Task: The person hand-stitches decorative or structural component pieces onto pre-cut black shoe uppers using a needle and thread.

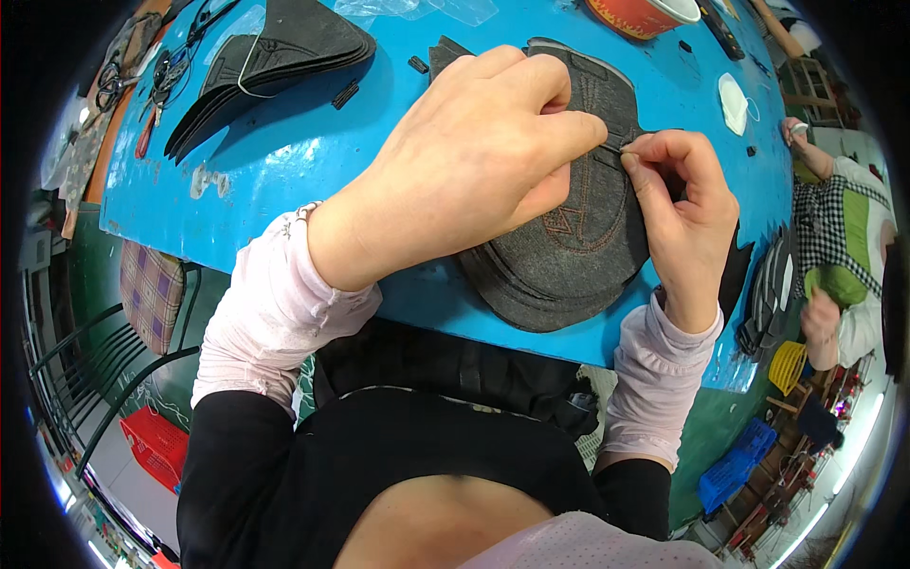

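Observation:
A stack of dark grey fabric shoe uppers [540, 275] lies on the blue table in front of me, stitched lines and an orange-brown pattern showing on the top one. Over its left half is my left hand [483, 142], its fingers curled in and the forefinger and thumb bent toward the stack's right edge. My right hand [684, 185] pinches thumb and forefinger together at that edge, close to the left fingertip. Whatever sits between the fingers of either hand is too small or hidden to make out.
The blue table [171, 223] also carries a tied bundle of dark pieces [303, 43], scissors [112, 85], a red bowl [640, 14], a white oval piece [732, 104] and dark pieces [766, 289] at the right. A co-worker [844, 228] is at the far right; a chair [152, 294] stands left.

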`<state>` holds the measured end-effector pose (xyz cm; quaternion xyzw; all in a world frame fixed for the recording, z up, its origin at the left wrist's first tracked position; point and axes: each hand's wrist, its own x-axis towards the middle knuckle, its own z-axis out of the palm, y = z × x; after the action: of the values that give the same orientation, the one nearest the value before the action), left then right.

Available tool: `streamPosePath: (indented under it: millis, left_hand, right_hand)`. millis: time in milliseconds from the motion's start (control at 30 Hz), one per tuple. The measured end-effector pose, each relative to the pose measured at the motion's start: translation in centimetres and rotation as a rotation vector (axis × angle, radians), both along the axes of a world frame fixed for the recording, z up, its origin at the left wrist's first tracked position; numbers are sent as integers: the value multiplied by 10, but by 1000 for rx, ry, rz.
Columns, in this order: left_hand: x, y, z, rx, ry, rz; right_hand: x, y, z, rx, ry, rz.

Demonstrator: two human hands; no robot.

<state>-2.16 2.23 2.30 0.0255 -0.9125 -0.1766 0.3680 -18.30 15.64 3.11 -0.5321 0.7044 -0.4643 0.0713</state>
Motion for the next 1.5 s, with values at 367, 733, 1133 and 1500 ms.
streamPosePath:
  millis: [367, 733, 1133, 1500]
  left_hand:
    - [-4, 8, 12, -162, -233, 41]
    - [-4, 15, 18, -138, -272, 42]
    - [-10, 14, 15, -190, -189, 49]
    - [-11, 4, 3, 633, 222, -6]
  right_hand:
    - [-7, -1, 6, 97, 102, 18]
    - [16, 7, -6, 7, 829, -84]
    - [38, 3, -6, 48, 713, -234]
    - [19, -22, 28, -298, 270, 19]
